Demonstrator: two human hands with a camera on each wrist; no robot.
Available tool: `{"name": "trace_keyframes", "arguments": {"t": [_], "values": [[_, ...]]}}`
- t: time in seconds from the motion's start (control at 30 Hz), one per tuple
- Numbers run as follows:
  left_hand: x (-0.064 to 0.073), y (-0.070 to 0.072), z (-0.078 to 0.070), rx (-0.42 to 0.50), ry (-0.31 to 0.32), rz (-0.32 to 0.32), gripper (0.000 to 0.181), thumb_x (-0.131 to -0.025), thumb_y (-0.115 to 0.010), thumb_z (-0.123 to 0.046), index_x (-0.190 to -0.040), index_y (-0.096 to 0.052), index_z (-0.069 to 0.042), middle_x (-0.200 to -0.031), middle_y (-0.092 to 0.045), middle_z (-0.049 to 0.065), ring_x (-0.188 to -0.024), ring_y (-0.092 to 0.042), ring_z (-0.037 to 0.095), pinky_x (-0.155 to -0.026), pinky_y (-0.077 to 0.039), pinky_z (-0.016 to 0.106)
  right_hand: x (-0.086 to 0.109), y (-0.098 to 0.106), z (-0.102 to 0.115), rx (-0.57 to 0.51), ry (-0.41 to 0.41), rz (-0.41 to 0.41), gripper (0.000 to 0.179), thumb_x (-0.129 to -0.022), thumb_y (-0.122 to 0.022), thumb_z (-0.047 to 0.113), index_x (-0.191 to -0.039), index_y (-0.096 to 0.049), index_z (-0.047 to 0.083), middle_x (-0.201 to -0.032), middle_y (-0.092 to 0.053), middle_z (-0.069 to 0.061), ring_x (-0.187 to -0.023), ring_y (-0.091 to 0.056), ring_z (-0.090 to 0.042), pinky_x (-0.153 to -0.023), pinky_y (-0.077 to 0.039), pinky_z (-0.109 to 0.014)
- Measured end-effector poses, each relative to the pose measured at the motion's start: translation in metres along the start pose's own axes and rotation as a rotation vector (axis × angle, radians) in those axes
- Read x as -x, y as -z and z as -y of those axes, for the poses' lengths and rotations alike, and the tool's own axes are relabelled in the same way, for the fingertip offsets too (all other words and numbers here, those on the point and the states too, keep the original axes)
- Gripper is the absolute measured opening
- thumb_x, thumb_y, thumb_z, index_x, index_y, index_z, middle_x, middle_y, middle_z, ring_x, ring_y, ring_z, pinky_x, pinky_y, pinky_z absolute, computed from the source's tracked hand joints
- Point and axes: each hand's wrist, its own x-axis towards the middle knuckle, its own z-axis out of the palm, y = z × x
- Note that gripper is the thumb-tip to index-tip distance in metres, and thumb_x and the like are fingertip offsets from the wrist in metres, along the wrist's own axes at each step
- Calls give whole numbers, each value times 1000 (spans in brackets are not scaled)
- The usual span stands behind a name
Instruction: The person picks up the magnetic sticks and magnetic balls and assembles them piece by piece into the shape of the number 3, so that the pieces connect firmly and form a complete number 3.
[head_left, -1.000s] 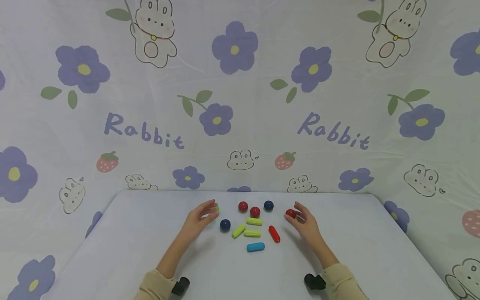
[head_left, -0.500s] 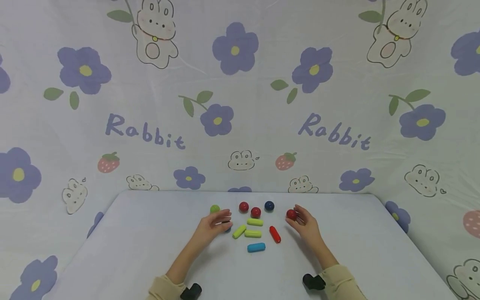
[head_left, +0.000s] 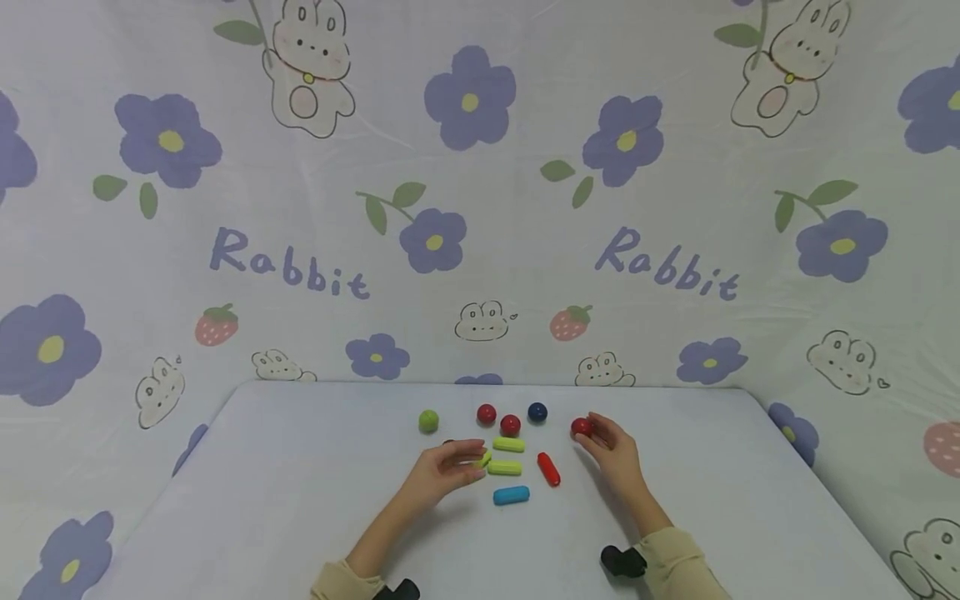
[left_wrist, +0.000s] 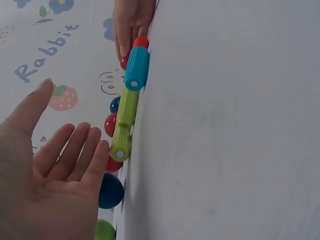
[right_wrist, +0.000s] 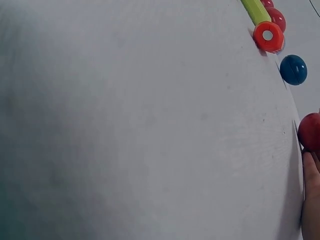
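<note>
My left hand [head_left: 438, 477] hovers over the left part of the group of sticks, its palm turned inward and fingers apart from the thumb, with nothing in it. Behind its fingers a yellow-green stick [head_left: 486, 459] is mostly covered in the head view. A dark blue ball [left_wrist: 110, 191], nearly hidden from the head camera by that hand, shows in the left wrist view. On the right, my right hand [head_left: 618, 457] holds a red ball [head_left: 581, 427] between thumb and fingers, low at the table. The right wrist view shows this red ball [right_wrist: 311, 132] against the fingertips.
Two more yellow-green sticks [head_left: 505, 468], a red stick [head_left: 549, 469] and a blue stick [head_left: 512, 495] lie mid-table. Behind them are two red balls [head_left: 510, 425] and a dark blue ball [head_left: 537, 412]. A green ball [head_left: 428, 421] sits farther left on the white table [head_left: 697, 467].
My left hand has left the green ball and moved right and nearer, past the dark blue ball to the yellow-green sticks. My right hand stays at the red ball.
</note>
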Motion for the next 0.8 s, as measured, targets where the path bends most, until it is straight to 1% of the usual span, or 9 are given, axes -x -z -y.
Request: {"name": "trace_keyframes", "arguments": {"t": [0.17, 0.27, 0.43, 0.63, 0.77, 0.8], "values": [[-1, -7, 3, 5, -11, 6, 53, -88, -72, -19, -134, -54, 0, -133, -60, 20, -127, -56, 35, -104, -48, 29, 0, -2, 1, 10, -12, -14, 54, -92, -66, 10, -140, -46, -1, -144, -49, -22, -133, -51, -33, -107, -43, -34], [-2, -11, 4, 12, 3, 10, 52, -88, -72, -18, -134, -55, 0, -134, -60, 19, -126, -57, 34, -102, -49, 27, 0, -2, 2, 20, -15, -28, 52, -92, -66, 10, -139, -48, 0, -142, -51, -22, -131, -53, -33, -106, -44, -34], [-1, -17, 5, 0, 39, 15, 49, -88, -72, -20, -132, -58, -4, -134, -62, 14, -125, -59, 30, -98, -51, 24, 1, -2, 2, 43, -22, -50, 49, -92, -66, 11, -138, -51, 2, -140, -54, -20, -128, -55, -32, -104, -45, -35], [-1, -22, 9, 24, 62, 32, 47, -87, -73, -22, -130, -60, -9, -133, -63, 10, -126, -59, 26, -98, -51, 24, -1, -3, 1, 56, -23, -67, 46, -92, -67, 13, -135, -55, 3, -137, -58, -19, -126, -57, -31, -104, -47, -38], [-1, -25, 12, 31, 72, 50, 46, -87, -73, -20, -130, -61, -10, -133, -63, 9, -127, -58, 25, -100, -49, 25, -1, -5, 2, 51, -29, -82, 43, -91, -67, 11, -132, -57, 3, -134, -60, -18, -124, -58, -30, -104, -47, -38], [-1, -25, 13, 34, 66, 54, 46, -87, -73, -19, -130, -61, -9, -134, -62, 10, -127, -58, 26, -101, -49, 26, -1, -5, 2, 53, -31, -88, 42, -91, -67, 11, -131, -58, 3, -134, -60, -18, -124, -59, -30, -104, -48, -37]]}}
